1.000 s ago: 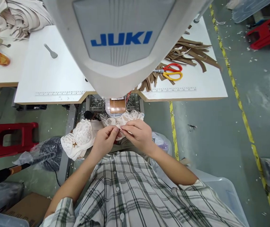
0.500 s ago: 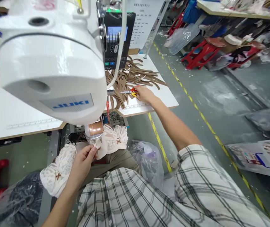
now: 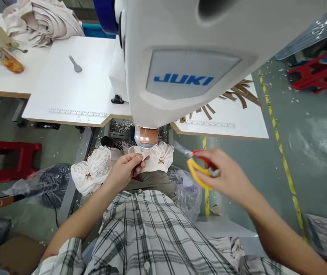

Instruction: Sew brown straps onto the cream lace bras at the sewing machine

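My right hand (image 3: 223, 172) grips a pair of scissors (image 3: 199, 168) with red and yellow handles. Their blades point up and left, a bit blurred, in the air right of the bra pieces. My left hand (image 3: 127, 168) pinches the edge of a cream lace bra (image 3: 163, 154) with a small brown bow, just below the needle area of a white JUKI sewing machine (image 3: 177, 72). More white lace cups (image 3: 94, 168) with another brown bow hang to the left of that hand, over my lap.
Brown fabric strips (image 3: 240, 93) lie on the white table (image 3: 74, 91) right of the machine head. On its left are a grey spoon-shaped tool (image 3: 75, 65), a bottle (image 3: 3, 55) and stacked pale fabric (image 3: 43, 23). A red stool (image 3: 8, 160) and plastic bags (image 3: 184, 191) stand lower down.
My right hand has lifted the scissors off the strips on the table and brought them down towards my lap. My left hand stays on the bra. The view has turned left.
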`<state>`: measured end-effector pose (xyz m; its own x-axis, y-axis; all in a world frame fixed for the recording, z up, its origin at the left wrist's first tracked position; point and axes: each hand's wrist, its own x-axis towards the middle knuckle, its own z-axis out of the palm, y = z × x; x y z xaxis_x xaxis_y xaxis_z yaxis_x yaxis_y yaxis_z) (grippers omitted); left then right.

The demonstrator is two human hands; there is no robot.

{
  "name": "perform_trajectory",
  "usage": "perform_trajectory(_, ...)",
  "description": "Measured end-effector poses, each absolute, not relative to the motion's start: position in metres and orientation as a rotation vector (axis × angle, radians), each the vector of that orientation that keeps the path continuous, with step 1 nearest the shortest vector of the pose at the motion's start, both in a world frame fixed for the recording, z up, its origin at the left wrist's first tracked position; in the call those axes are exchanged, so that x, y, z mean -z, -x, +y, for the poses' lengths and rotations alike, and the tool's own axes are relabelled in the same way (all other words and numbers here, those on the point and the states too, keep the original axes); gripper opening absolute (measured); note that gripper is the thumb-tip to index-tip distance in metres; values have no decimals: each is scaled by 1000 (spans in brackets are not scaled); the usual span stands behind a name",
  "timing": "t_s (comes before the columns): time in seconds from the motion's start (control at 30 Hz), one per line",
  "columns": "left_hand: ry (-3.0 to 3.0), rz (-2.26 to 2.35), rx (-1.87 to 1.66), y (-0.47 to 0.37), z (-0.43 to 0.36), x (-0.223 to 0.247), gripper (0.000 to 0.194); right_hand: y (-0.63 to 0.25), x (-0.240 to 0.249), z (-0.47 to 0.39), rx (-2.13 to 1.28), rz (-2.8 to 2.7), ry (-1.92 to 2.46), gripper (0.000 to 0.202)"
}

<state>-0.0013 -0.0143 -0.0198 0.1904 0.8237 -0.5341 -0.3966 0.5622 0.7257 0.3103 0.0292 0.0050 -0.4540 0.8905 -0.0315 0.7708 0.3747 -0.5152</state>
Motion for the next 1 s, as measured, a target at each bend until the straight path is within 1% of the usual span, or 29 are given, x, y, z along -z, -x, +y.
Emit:
perform_trajectory(0.1, -510, 1088, -896, -1, -14, 20, 35, -277, 3, -9, -690, -2460, 1304, 30)
perform_trajectory(0.23, -545, 1127, -886, -3, -15, 20, 34, -254, 14, -15, -623, -2460, 1232, 29)
perform_trajectory(0.47, -589, 1146, -869, 0, -15, 22, 20, -245, 19, -7, -571, -2543, 1125, 30)
perform_trajectory(0.57, -545, 1135, -873, 2, -16, 25, 13, -250, 22, -9, -628, -2537, 1112, 30)
perform_trajectory(0.6, -539, 1124, -880, 3, -16, 26, 15, -253, 23, -10, -672, -2517, 1125, 30)
perform_trajectory(0.7, -538, 1079, -918, 7, -17, 30, 30, -257, 24, -13, -842, -2400, 1217, 29)
perform_trajectory(0.77, -531, 1064, -944, 9, -18, 32, 37, -256, 24, -15, -955, -2310, 1267, 35)
perform_trajectory(0.87, -521, 1085, -956, 11, -19, 33, 35, -249, 24, -17, -1073, -2248, 1286, 45)
perform_trajectory(1.0, -604, 1189, -932, 11, -21, 29, 30, -236, 23, -15, -1114, -2243, 1297, 46)
